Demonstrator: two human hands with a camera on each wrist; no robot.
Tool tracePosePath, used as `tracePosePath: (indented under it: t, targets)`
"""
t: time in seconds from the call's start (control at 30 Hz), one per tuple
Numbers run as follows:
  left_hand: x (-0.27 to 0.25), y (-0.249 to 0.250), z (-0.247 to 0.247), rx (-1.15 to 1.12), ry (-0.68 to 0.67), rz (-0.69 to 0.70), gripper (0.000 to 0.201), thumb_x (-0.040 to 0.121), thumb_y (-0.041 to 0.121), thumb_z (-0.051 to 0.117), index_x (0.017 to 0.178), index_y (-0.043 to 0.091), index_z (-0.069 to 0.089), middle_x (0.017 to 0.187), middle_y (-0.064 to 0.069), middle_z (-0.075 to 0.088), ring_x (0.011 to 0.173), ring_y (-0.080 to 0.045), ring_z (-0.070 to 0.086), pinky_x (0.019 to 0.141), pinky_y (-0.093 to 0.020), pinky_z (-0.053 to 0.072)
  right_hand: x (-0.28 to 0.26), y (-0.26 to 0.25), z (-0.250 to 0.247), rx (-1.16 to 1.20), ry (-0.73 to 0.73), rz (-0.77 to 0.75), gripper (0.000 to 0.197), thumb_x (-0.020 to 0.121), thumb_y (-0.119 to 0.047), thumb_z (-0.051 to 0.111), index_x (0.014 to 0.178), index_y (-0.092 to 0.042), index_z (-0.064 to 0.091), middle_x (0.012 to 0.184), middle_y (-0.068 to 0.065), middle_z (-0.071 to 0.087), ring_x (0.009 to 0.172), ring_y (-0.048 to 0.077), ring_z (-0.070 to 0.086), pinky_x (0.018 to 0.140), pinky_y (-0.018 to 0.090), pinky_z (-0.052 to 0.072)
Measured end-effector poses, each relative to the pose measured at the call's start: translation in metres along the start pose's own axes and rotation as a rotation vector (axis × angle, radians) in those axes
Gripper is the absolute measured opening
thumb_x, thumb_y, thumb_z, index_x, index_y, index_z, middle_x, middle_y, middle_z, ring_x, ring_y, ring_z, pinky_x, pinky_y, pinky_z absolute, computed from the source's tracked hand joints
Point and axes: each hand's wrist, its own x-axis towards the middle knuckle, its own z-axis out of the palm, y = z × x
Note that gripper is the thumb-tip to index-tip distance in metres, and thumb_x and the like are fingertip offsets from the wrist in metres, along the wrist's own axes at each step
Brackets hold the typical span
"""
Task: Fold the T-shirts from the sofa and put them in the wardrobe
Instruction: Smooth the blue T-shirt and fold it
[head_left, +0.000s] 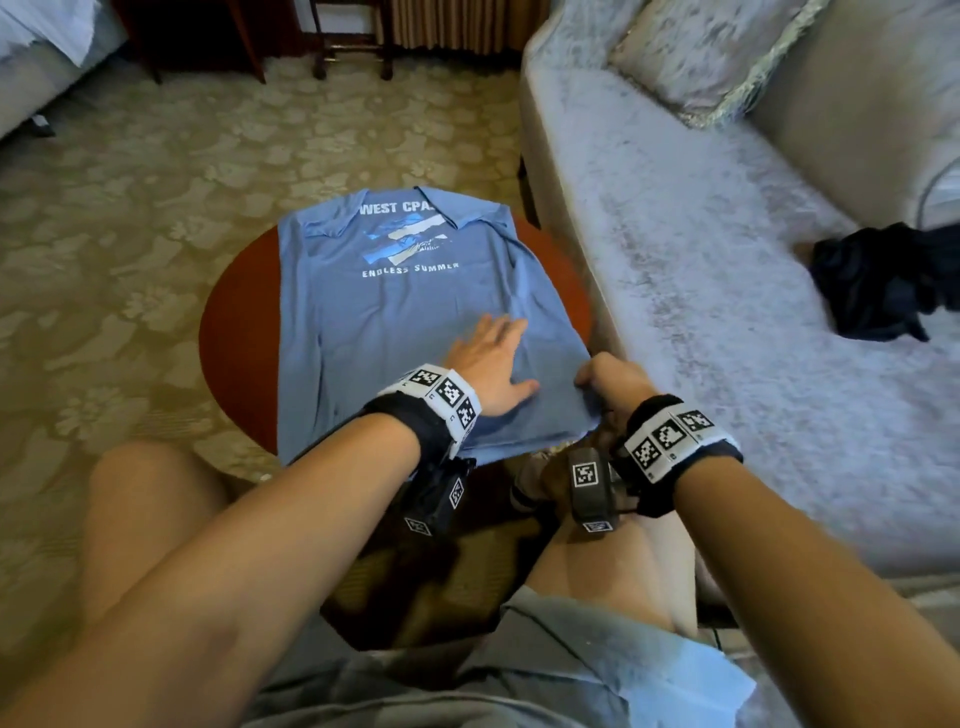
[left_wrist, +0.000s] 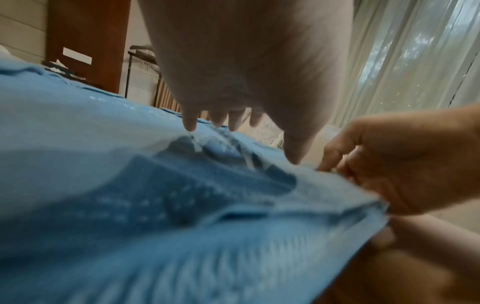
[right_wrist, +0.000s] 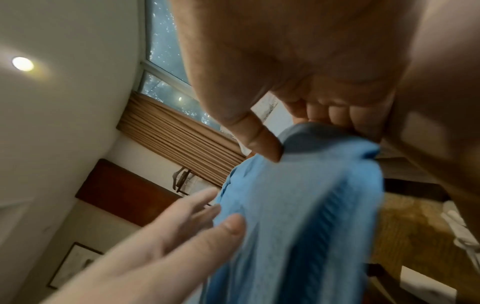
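Carpeted room; round red table (head_left: 234, 332) just beside a grey sofa (head_left: 701, 291).

Near edge of table: right hand (head_left: 613, 382), fingers curled, thumb and fingers pinching the near right corner of the hem of a blue shirt (head_left: 374, 322). Just left of it, left hand (head_left: 493, 364), fingers straight and spread, pressing flat on the cloth, well inside the shirt's right edge.

Across the table: shirt lies print side up, long axis running from the hem at the near edge to the collar at the far edge; hem overhangs the near rim. The pinched corner lies right of the flat hand, so a fold along the long axis would likely turn leftward over it.

Far right, on the sofa seat: a dark garment (head_left: 883, 283), crumpled, not folded.
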Motion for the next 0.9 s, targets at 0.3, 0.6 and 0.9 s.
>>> tracePosePath:
  t: [0.3, 0.6, 0.9]
  targets:
    - [0.009, 0.001, 0.016, 0.201, -0.137, -0.093, 0.077, 0.093, 0.065, 0.032, 0.155, 0.028, 0.004, 0.162, -0.006, -0.009, 0.148, -0.027, -0.010, 0.118, -0.053, 0.003, -0.011, -0.017, -0.002, 0.071, 0.033, -0.395, 0.026, 0.075, 0.007, 0.067, 0.092, -0.012, 0.073, 0.058, -0.013, 0.062, 0.057, 0.001, 0.057, 0.055, 0.016, 0.047]
    - [-0.006, -0.005, 0.003, -0.192, 0.250, -0.185, 0.029, 0.091, 0.021, 0.054, 0.117, 0.016, 0.065, 0.123, -0.011, 0.060, 0.117, -0.031, 0.049, 0.097, -0.037, 0.042, -0.030, -0.021, 0.007, -0.403, -0.182, -0.388, 0.018, 0.078, -0.022, 0.068, 0.088, -0.011, 0.078, 0.086, 0.000, 0.071, 0.081, 0.016, 0.063, 0.075, 0.031, 0.053]
    - [-0.013, -0.003, 0.002, -0.380, 0.117, -0.129, 0.015, 0.087, 0.017, 0.066, 0.101, 0.012, 0.068, 0.102, -0.008, 0.070, 0.098, -0.025, 0.064, 0.089, -0.036, 0.051, -0.034, -0.020, 0.013, -0.345, -0.163, -0.472, 0.037, 0.082, 0.004, 0.045, 0.094, -0.014, 0.075, 0.102, -0.002, 0.069, 0.107, 0.018, 0.062, 0.097, 0.034, 0.049]
